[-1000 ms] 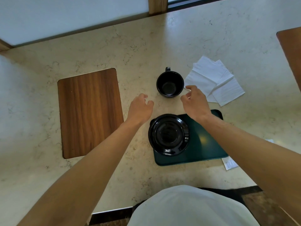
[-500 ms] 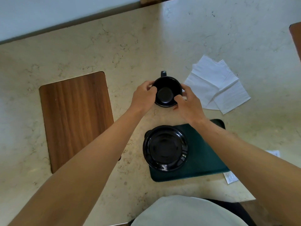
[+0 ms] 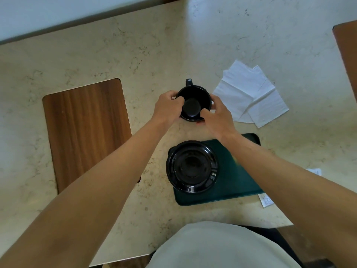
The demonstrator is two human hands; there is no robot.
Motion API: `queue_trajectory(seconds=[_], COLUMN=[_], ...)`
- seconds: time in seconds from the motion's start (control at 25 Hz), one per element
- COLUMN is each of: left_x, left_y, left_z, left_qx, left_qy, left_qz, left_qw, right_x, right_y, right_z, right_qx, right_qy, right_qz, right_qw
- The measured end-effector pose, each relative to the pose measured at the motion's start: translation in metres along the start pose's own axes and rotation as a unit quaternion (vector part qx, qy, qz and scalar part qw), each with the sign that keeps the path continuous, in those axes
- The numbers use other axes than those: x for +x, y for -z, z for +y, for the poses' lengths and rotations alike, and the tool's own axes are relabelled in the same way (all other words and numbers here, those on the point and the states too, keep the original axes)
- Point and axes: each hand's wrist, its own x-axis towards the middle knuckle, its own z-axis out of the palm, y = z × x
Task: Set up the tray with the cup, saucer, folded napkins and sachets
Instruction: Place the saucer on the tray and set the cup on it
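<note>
Head view, read from the near edge outward: the saucer [image 3: 192, 166] is seen resting on the left part of the dark green tray [image 3: 234, 180], with two sachets [image 3: 266, 202] partly hidden by the right forearm just beside the tray's right edge. Beyond the tray, on the bench [image 3: 135, 51], the black cup [image 3: 194, 103] is enclosed from both sides: the left hand [image 3: 167, 109] is closed on its left wall and the right hand [image 3: 217, 117] on its right wall and near rim, its handle pointing away. The cup is judged best lifted level by both hands, carried toward the body, and lowered centred into the saucer's well so that no sliding or clinking is caused. Unfolded napkins [image 3: 251, 95] are left lying just right of the cup, near the right hand, not yet folded.
</note>
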Motion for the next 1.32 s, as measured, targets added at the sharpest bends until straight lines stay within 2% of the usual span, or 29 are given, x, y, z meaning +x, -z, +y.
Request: queue_trajectory(seconds=[0.24,0.52,0.8,0.96,1.16,1.32], left_x=[-0.030,-0.071,-0.105,-0.121,-0.133,-0.140], left_y=[0.011,0.038,0.054,0.057,0.052,0.043], left_z=[-0.005,-0.025,-0.054,-0.071,-0.088,-0.102], left_qx=[-0.011,-0.096,-0.145,-0.132,-0.135,-0.157], left_qy=[-0.002,0.039,0.026,0.017,0.038,0.052], left_qz=[-0.010,-0.047,-0.089,-0.131,-0.101,-0.072], left_qw=[1.000,0.994,0.985,0.982,0.985,0.984], right_x=[-0.025,-0.064,-0.096,-0.099,-0.099,-0.098], right_y=[0.009,0.020,0.029,0.034,0.038,0.036], right_z=[-0.005,-0.008,0.009,0.018,0.024,0.029], right_qx=[0.005,-0.034,-0.076,-0.107,-0.166,-0.210], right_qy=[0.025,0.052,0.050,0.045,0.062,0.067], right_qz=[-0.017,-0.058,-0.162,-0.193,-0.219,-0.191], right_qw=[1.000,0.996,0.983,0.974,0.959,0.957])
